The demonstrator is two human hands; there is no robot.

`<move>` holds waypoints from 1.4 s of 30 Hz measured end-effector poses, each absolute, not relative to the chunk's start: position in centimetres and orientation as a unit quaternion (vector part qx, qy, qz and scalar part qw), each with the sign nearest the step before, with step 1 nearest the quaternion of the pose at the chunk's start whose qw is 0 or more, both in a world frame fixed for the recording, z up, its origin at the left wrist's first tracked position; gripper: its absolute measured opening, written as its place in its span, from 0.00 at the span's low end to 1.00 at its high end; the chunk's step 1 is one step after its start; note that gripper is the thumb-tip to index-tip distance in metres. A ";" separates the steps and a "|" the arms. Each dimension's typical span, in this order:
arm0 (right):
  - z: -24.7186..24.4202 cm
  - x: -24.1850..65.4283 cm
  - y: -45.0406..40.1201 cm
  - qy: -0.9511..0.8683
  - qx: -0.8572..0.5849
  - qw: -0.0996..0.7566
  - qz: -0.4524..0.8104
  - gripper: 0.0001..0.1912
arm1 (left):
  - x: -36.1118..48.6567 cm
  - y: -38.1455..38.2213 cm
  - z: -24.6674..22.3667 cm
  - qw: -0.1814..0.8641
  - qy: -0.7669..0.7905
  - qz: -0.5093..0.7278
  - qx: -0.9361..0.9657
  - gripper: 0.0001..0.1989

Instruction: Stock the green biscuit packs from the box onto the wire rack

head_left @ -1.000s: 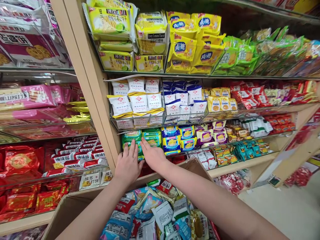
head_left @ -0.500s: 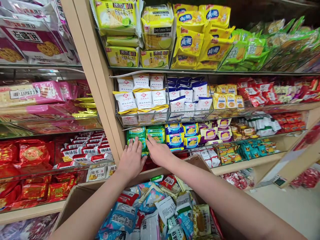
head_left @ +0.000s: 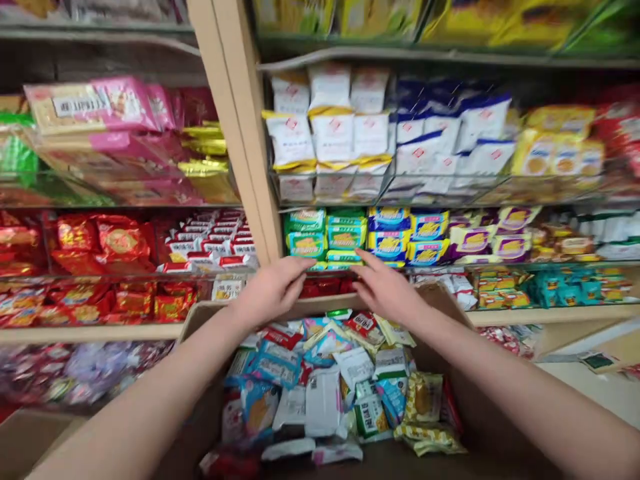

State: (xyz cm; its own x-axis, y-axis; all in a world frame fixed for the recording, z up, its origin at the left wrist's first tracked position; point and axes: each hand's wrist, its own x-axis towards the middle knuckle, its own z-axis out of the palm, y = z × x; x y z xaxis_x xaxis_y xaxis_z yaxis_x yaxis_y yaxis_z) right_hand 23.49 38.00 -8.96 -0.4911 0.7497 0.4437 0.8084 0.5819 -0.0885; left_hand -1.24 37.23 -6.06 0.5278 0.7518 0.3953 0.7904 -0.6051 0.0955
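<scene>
Green snack packets [head_left: 346,233] stand stacked in a low shelf bin just beyond my hands. My left hand [head_left: 277,288] hovers over the box's far rim, fingers pointing right toward the lower left of the green stack; it holds nothing visible. My right hand [head_left: 387,283] is at the stack's lower right, fingers apart, its fingertips near the bottom green packets; whether they touch is unclear. Below both hands is an open cardboard box [head_left: 450,303] with many mixed wrapped snacks [head_left: 325,400] inside.
Blue packets [head_left: 389,233] sit right of the green ones. White packets [head_left: 335,137] fill the shelf above. A wooden upright [head_left: 245,133] divides the shelving, with red packets [head_left: 125,243] to its left. Part of another cardboard box [head_left: 30,427] shows at lower left.
The view has tilted down and moved closer to the lower shelves. Both hands have drawn back from the front of the green packets, and more of the box's contents shows.
</scene>
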 end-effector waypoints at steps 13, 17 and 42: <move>-16.3 26.3 31.4 -0.943 -0.287 0.170 -0.016 0.12 | -7.6 26.2 -15.7 -0.093 -0.642 0.121 -0.751 0.19; -16.6 25.5 31.2 -0.947 -0.277 0.162 -0.008 0.12 | -6.3 28.9 -16.3 -0.024 -0.689 0.152 -0.708 0.24; -15.8 28.1 31.7 -0.892 -0.433 -0.033 0.124 0.13 | -7.7 33.3 -12.8 -0.143 -0.658 0.039 -0.738 0.23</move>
State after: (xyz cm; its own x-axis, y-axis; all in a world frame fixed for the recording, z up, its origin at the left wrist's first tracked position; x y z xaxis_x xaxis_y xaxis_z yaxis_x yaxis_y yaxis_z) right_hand 28.13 31.68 -15.76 -0.6224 0.7649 -0.1657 0.7811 0.5938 -0.1930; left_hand -7.74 33.28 -12.78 0.1304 0.9605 -0.2457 0.9827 -0.0922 0.1608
